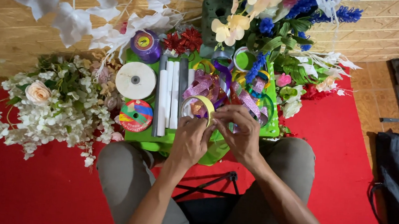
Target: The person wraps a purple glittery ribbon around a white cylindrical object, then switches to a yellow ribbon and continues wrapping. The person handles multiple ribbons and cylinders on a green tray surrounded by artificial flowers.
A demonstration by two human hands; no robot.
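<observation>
Both hands met over the yellow tape roll (198, 108): left hand (190, 141) pinched its near rim, right hand (240, 136) fingertips closed, apparently on the loose end. Roll judged light, stiff-ringed, sticky; best held by rim. Green tray (271, 129) lay just beyond.

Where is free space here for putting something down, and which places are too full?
Bare red mat lies right of the green tray, toward the black bag, and below the white flower bunch. The tray itself is crowded with ribbon rolls, and both hands, left hand and right hand, hold the yellow tape roll.
</observation>
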